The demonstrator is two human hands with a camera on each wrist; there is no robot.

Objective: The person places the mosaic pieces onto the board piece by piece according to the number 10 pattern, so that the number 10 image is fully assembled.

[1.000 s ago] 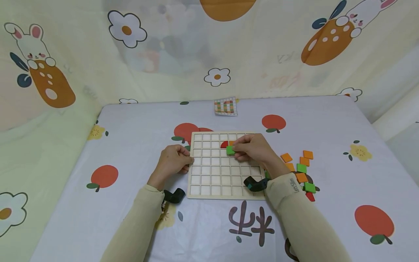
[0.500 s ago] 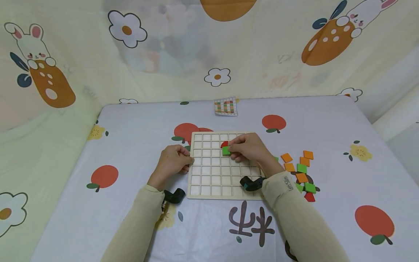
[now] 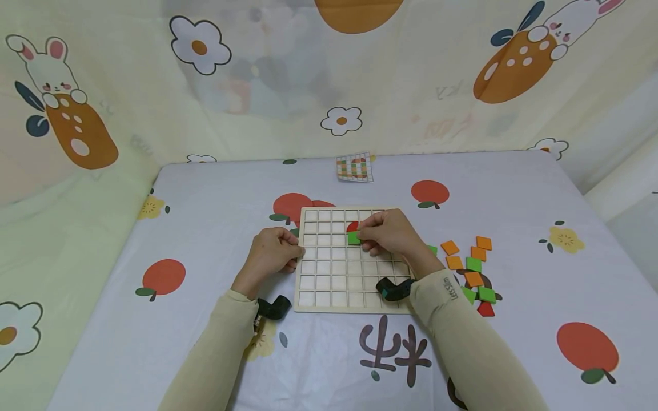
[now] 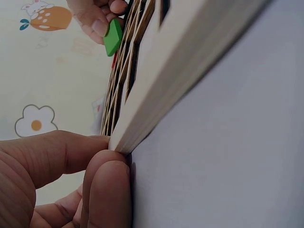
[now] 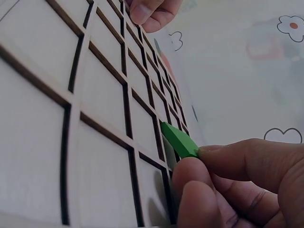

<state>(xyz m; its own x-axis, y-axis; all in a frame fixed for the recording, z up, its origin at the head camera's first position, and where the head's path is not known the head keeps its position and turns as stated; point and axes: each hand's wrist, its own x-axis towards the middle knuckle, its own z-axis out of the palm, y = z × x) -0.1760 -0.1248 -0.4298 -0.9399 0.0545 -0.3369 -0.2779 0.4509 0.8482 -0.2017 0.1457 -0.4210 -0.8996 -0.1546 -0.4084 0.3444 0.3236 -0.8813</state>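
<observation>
Right hand (image 3: pixel 393 235) and green tile (image 3: pixel 353 238) have shifted slightly left since a second ago. On the cloth-covered table (image 3: pixel 231 194), the right sleeve (image 3: pixel 478 342) partly hides loose orange, green and red tiles (image 3: pixel 474 279); a patterned card (image 3: pixel 354 169) lies near the far edge. The left hand (image 3: pixel 269 251) pinches the gridded board (image 3: pixel 323 268), which bears a red piece (image 3: pixel 352 227). Just nearer, pinched by the right hand, the flat green tile tilts over the grid.

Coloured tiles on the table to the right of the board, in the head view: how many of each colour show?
Orange tiles: 5
Green tiles: 4, two partly hidden
Red tiles: 1
Total visible: 10; the right sleeve may hide more.
</observation>
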